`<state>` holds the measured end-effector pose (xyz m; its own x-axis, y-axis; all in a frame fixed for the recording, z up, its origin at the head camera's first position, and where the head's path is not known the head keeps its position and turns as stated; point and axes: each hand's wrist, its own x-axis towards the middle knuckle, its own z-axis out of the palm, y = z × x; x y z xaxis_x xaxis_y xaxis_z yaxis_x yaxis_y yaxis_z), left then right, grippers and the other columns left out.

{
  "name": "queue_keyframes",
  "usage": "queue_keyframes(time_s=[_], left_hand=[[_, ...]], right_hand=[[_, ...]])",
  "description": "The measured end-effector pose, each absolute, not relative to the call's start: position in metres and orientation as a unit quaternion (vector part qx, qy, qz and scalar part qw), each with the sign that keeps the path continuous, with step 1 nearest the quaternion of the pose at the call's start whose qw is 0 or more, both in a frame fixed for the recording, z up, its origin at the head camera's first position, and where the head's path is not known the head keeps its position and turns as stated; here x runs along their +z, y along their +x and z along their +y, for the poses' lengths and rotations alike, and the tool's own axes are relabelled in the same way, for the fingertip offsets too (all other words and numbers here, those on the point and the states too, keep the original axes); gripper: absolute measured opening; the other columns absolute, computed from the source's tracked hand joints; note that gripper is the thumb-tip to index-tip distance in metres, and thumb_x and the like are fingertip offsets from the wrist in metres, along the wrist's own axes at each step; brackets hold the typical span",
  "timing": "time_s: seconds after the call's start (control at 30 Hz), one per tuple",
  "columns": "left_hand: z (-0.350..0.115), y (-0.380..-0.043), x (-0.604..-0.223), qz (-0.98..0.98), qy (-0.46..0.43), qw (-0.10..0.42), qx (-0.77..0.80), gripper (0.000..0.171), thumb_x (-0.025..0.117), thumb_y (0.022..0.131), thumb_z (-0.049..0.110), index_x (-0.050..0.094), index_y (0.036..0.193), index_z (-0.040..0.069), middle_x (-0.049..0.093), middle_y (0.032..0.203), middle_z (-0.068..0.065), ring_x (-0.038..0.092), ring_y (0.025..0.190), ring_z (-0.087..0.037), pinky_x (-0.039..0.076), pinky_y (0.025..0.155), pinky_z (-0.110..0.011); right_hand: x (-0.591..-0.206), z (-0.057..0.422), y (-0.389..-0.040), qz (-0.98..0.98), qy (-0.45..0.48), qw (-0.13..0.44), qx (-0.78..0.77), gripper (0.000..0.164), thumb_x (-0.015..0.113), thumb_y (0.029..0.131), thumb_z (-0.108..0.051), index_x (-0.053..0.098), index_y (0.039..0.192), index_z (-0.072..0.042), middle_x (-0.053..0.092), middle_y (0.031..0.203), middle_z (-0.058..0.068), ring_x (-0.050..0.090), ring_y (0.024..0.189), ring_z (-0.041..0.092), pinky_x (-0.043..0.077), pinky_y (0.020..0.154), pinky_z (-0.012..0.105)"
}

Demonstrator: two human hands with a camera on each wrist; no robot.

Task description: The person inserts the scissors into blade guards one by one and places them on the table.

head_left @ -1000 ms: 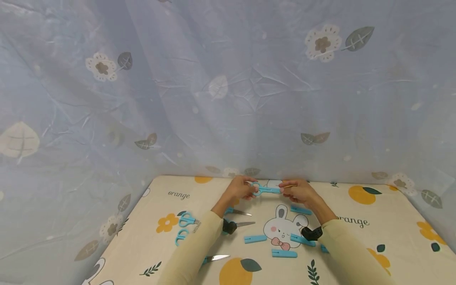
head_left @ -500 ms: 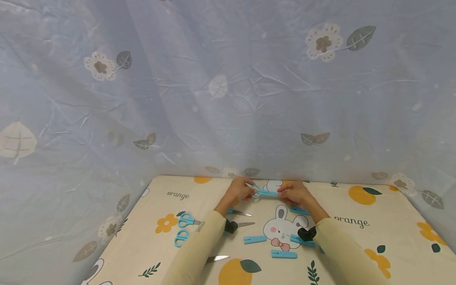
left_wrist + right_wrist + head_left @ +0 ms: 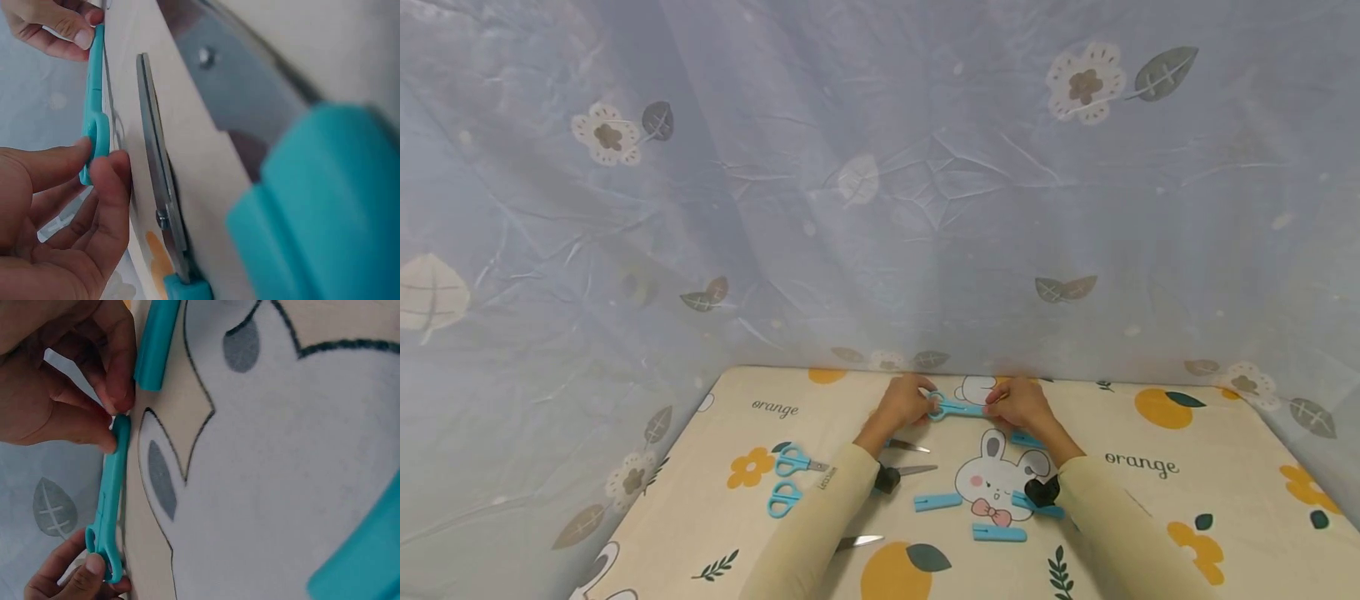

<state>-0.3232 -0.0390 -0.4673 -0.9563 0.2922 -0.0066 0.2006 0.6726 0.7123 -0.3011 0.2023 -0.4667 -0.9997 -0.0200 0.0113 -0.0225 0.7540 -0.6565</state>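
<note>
Near the table's far edge, a pair of blue-handled scissors (image 3: pixel 937 405) has its blades inside a blue blade cover (image 3: pixel 966 409). My left hand (image 3: pixel 907 401) pinches the finger loops between thumb and fingers. At the cover's far end, my right hand (image 3: pixel 1020 406) pinches the tip with thumb and fingertips. In the left wrist view the capped scissors (image 3: pixel 95 94) stretch between both hands, close above the cloth. The right wrist view shows the cover (image 3: pixel 112 475) joined to the handles, the blades hidden.
Loose scissors (image 3: pixel 792 461) and a second pair (image 3: pixel 784 498) lie left; bare blades (image 3: pixel 917 470) show beside my left forearm. Several blue covers, including one (image 3: pixel 937 502) and another (image 3: pixel 999 532), lie on the patterned cloth (image 3: pixel 1112 525). A floral curtain (image 3: pixel 880 250) rises behind the table.
The capped scissors have come down slightly towards the cloth. My right hand's fingers have drawn in around the cover's end, while my left hand keeps hold of the loops.
</note>
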Motion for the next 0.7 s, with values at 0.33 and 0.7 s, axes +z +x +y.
queue_keyframes(time_s=[0.33,0.7], left_hand=[[-0.0394,-0.32,-0.4657,0.934,0.141,0.054,0.323,0.05,0.085,0.092,0.013,0.071,0.138,0.005,0.079,0.117,-0.017,0.077,0.102,-0.029,0.065,0.091,-0.04],[-0.0458,-0.3217,-0.4703,0.936,0.173,0.038,0.304,0.048,0.085,0.093,0.017,0.072,0.137,0.007,0.077,0.11,-0.011,0.069,0.089,-0.017,0.06,0.078,-0.03]], right_hand=[[-0.4673,0.1997,-0.2985,-0.946,0.01,0.011,0.324,0.018,0.086,0.09,-0.02,0.083,0.1,-0.005,0.077,0.085,0.006,0.064,0.078,0.02,0.046,0.061,0.029],[-0.4747,0.2046,-0.2988,-0.934,0.023,0.001,0.357,0.021,0.083,0.094,-0.019,0.082,0.107,-0.002,0.08,0.098,0.013,0.068,0.076,0.017,0.055,0.063,0.027]])
